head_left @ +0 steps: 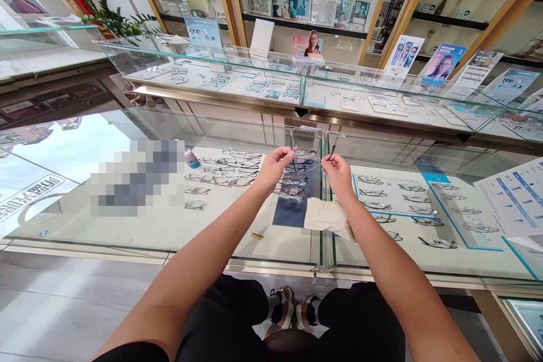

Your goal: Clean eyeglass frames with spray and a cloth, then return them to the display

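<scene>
Between my two hands a thin-framed pair of glasses [313, 169] is held above the glass counter. My left hand [279, 163] pinches one side of it, near a temple arm that points up. On the other side, my right hand [337, 172] has its fingers closed on the dark-tipped temple. Below them, on the counter, a dark blue cloth [289, 213] lies flat, and a folded cream cloth [322, 214] rests beside it, partly behind my right forearm. Rows of glasses [235, 172] show around and beneath my hands.
A small bottle [192, 158] stands left of my left hand. More glasses [410, 199] are on the right. A printed sheet [515, 198] stands at the far right. Across the aisle is a glass display case [254, 90] with upright cards. A blurred patch hides part of the left counter.
</scene>
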`<act>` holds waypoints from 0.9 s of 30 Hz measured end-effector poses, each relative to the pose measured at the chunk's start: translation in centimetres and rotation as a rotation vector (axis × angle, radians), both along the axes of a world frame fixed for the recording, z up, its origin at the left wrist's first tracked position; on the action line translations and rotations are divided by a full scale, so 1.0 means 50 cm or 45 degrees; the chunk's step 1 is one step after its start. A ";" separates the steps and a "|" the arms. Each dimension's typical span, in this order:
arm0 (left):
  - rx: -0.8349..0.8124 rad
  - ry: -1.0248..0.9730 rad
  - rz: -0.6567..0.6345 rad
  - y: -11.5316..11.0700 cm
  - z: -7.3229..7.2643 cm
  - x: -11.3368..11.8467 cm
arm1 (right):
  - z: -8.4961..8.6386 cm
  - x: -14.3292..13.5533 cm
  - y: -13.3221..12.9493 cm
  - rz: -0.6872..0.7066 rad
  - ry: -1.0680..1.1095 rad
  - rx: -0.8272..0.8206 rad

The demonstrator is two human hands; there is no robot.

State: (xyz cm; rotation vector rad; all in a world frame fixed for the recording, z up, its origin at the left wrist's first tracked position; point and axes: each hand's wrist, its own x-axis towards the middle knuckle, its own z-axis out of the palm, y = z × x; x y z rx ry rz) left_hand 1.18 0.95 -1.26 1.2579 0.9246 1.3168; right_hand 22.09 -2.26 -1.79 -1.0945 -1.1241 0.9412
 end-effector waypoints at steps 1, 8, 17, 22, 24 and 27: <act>-0.014 -0.027 0.031 0.004 0.002 -0.003 | 0.002 0.004 0.002 -0.003 0.041 -0.043; 0.038 -0.087 0.163 0.011 0.004 -0.011 | 0.007 0.023 0.006 0.110 0.265 -0.267; 0.126 -0.057 0.226 0.011 0.009 -0.017 | 0.031 0.049 -0.002 0.739 0.642 -0.343; 0.137 0.056 0.126 -0.009 -0.002 0.007 | 0.046 0.041 -0.015 0.822 0.672 -0.272; 0.161 0.096 0.074 -0.018 -0.008 0.019 | 0.049 0.036 -0.019 0.814 0.635 -0.251; 0.195 0.157 -0.005 -0.031 -0.014 0.033 | 0.051 0.027 -0.023 0.727 0.563 -0.202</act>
